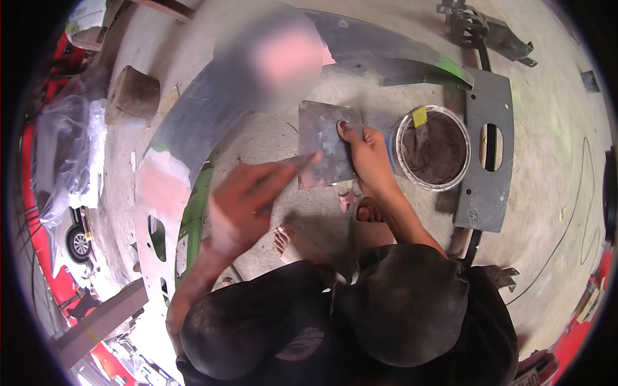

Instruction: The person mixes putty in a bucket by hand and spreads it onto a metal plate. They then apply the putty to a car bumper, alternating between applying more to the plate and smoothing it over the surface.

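A flat, dark rectangular plate (pixel 327 141) with worn, smeared patches is gripped at its right edge by my right hand (pixel 370 154), thumb on top. My left hand (pixel 251 199), blurred by motion, is closed around a thin dark blade-like tool (pixel 304 161) whose tip is at the plate's left part. Right of my right hand, an open round tin (pixel 465 138) holds dark brown paste, with a yellow-marked tool (pixel 420 117) in it. A curved grey panel (pixel 193 106) with pink patches arches round the left and top.
A grey flat bar with an oval slot (pixel 492 199) stands at the right, beside the tin. Black metal brackets (pixel 470 29) lie at the upper right. A brown block (pixel 132 96) and plastic sheeting (pixel 64 154) are at the left. My bare feet (pixel 283 238) are below the plate.
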Action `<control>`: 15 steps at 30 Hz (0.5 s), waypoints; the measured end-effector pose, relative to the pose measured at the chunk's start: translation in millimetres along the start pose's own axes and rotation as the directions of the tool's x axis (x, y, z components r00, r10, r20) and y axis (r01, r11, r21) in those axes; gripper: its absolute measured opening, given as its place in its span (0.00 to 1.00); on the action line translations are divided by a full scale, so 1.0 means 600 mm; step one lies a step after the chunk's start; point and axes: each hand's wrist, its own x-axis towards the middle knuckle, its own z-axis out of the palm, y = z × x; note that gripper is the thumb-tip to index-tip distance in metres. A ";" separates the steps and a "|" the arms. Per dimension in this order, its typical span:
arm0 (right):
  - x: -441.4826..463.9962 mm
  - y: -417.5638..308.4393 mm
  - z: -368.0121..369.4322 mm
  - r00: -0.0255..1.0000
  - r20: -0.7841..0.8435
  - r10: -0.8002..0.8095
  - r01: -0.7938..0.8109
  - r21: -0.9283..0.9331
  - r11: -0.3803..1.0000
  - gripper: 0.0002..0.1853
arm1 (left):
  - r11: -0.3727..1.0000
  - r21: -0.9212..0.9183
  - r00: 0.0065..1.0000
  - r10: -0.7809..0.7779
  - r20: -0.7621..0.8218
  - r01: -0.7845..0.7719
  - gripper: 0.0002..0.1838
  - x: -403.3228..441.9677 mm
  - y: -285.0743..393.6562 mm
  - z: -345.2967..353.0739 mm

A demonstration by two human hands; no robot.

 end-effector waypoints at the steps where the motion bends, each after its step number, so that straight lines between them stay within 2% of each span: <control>1: -0.006 -0.012 0.007 0.997 0.034 0.067 -0.071 0.139 0.988 0.15 | 0.985 0.113 0.991 0.132 -0.035 -0.127 0.32 -0.009 -0.005 0.024; 4: -0.003 -0.027 -0.002 0.981 0.082 0.174 -0.190 0.264 0.946 0.14 | 0.984 0.155 0.984 0.104 -0.145 -0.081 0.36 -0.044 -0.021 0.080; 7: -0.004 -0.040 -0.029 0.977 0.171 0.126 -0.165 0.243 0.956 0.15 | 0.994 0.102 0.995 0.032 0.092 -0.041 0.35 -0.080 -0.037 0.084; 8: -0.003 -0.051 -0.028 0.987 0.129 0.097 -0.119 0.176 0.977 0.14 | 0.997 0.074 0.985 0.021 0.174 -0.034 0.35 -0.087 -0.041 0.084; 9: -0.005 -0.065 -0.025 0.995 0.079 0.061 -0.070 0.113 0.991 0.13 | 0.995 0.094 0.989 -0.048 0.142 0.035 0.32 -0.083 -0.039 0.078; 12: -0.009 -0.062 -0.021 0.999 0.002 -0.038 0.038 0.023 0.999 0.13 | 0.989 -0.069 0.991 -0.134 -0.022 0.132 0.28 -0.027 -0.033 0.008; 15: -0.003 -0.043 -0.011 0.994 0.010 -0.107 0.107 -0.056 0.993 0.14 | 0.999 0.033 0.998 -0.036 0.042 0.034 0.31 0.014 0.002 -0.041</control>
